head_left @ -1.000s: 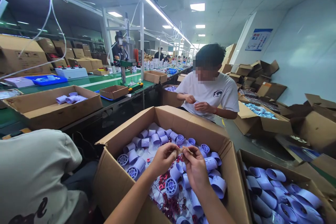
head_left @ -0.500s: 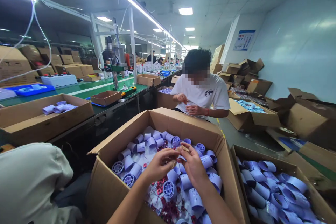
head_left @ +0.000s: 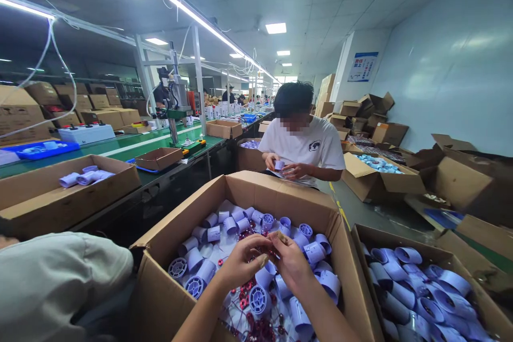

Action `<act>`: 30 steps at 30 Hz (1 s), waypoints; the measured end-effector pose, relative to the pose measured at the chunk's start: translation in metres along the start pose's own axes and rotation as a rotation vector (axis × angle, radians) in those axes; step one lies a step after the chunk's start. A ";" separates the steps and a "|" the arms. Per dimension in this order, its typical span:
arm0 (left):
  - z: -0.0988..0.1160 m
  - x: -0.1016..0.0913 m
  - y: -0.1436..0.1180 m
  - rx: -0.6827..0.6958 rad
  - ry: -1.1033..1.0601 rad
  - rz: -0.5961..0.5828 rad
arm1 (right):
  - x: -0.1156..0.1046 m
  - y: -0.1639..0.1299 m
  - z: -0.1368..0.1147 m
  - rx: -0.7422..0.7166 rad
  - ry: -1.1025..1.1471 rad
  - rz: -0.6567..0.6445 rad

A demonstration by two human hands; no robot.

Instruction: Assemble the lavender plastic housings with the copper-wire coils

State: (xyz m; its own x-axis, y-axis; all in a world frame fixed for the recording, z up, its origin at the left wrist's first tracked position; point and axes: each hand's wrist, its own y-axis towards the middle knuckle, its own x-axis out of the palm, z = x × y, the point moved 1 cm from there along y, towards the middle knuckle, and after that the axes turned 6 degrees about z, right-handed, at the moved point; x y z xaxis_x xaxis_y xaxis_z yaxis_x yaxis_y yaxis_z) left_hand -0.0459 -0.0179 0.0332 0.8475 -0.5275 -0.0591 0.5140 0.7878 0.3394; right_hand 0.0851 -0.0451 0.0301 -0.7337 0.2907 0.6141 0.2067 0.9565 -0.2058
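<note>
Where your left hand [head_left: 243, 263] and right hand [head_left: 292, 261] meet above the lavender cups [head_left: 264, 278], whether either grip pinches anything can't be told.

left hand [head_left: 242, 261]: loosely curled | right hand [head_left: 294, 259]: bent inward, close beside left | forearms [head_left: 205, 303]: extended, converging
</note>
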 end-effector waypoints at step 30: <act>-0.002 -0.008 -0.005 -0.171 -0.286 -0.079 | -0.001 0.002 -0.004 -0.354 -0.352 0.118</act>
State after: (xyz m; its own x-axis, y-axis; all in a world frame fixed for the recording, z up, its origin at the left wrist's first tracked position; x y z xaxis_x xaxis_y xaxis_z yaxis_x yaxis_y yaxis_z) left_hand -0.0547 -0.0168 0.0306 0.7449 -0.6382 0.1945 0.6122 0.7697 0.1810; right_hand 0.0892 -0.0432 0.0317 -0.8529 0.4299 0.2962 0.4633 0.8848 0.0496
